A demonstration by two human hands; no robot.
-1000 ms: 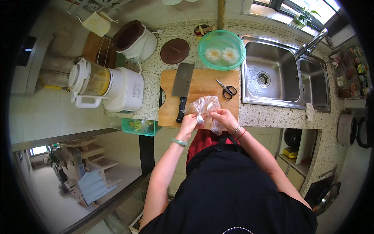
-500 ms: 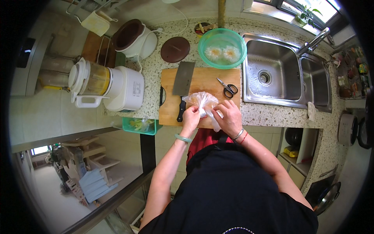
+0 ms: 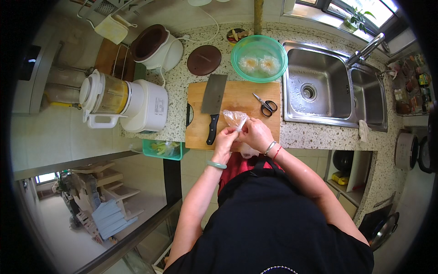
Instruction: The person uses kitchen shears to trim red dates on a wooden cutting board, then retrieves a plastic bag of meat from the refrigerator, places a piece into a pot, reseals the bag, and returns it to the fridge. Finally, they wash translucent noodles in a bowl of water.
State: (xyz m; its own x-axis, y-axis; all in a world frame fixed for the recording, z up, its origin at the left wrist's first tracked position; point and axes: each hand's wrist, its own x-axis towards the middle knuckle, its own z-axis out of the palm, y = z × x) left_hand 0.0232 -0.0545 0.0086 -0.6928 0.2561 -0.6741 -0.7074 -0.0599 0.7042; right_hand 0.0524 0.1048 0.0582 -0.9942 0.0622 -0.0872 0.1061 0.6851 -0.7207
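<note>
A clear plastic bag [image 3: 234,118] is gathered at its neck between my two hands, over the near part of a wooden cutting board [image 3: 246,89]. My left hand [image 3: 225,140] pinches the bag from the left. On the other side, my right hand [image 3: 257,135] grips the gathered plastic with bent fingers, and a loose part of the bag hangs below it. Left of the bag lies a cleaver [image 3: 214,97], its black handle toward me. Black-handled scissors [image 3: 268,108] rest on the board to the right, with their blades partly apart. What the bag contains is hard to make out.
Behind the board stands a green basin [image 3: 236,68] holding two whitish, flower-like pieces. A steel double sink [image 3: 319,68] is at the right. To the left are a white blender [image 3: 145,105], a brown lid [image 3: 204,60], a white pot [image 3: 169,50] and a green bin [image 3: 180,154] of scraps.
My right hand has come in closer to my left and now grips the bag's neck. The bag's upper part has become narrower and turned, and its loose end hangs lower.
</note>
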